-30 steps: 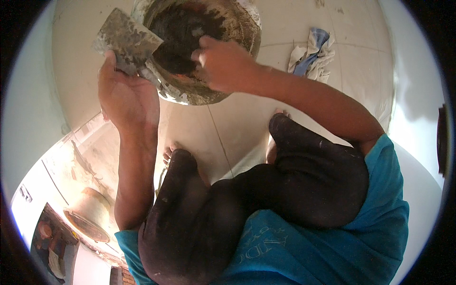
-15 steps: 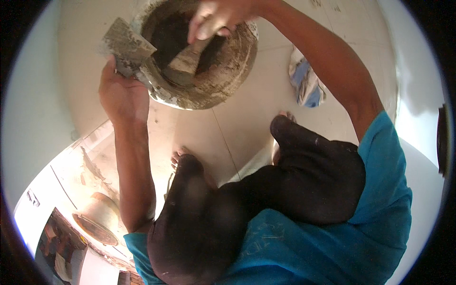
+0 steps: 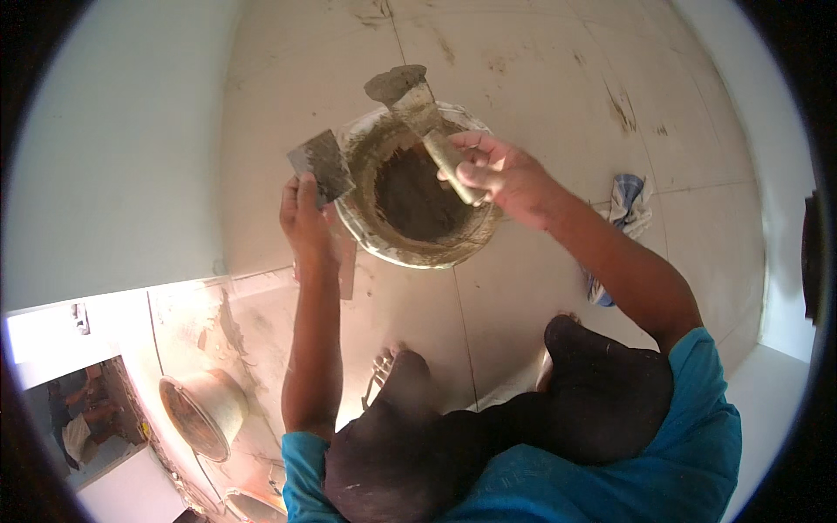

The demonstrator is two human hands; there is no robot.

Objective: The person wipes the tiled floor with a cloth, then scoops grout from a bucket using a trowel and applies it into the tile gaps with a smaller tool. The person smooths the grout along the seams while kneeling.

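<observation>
A round bucket (image 3: 410, 253), its rim crusted with dried mortar, stands on the floor with dark grey wet mix (image 3: 418, 196) inside. My right hand (image 3: 501, 179) grips the pale handle of a putty knife (image 3: 446, 161) above the bucket's right side. Grey mortar (image 3: 397, 83) sits on the knife's blade tip, past the far rim. At the bucket's left rim, my left hand (image 3: 307, 213) holds a square, mortar-smeared flat plate (image 3: 323, 166) between thumb and fingers. Whether this plate has a handle is hidden.
A blue and white cloth (image 3: 626, 205) lies on the tiled floor at right. Another bucket (image 3: 209, 410) lies at lower left near a doorway. A pale wall (image 3: 139, 157) rises at left. My feet are near the bucket.
The putty knife has come up out of the bucket with mortar on its blade, now pointing away from me. My left hand still holds the plate by the rim. The view has shifted.
</observation>
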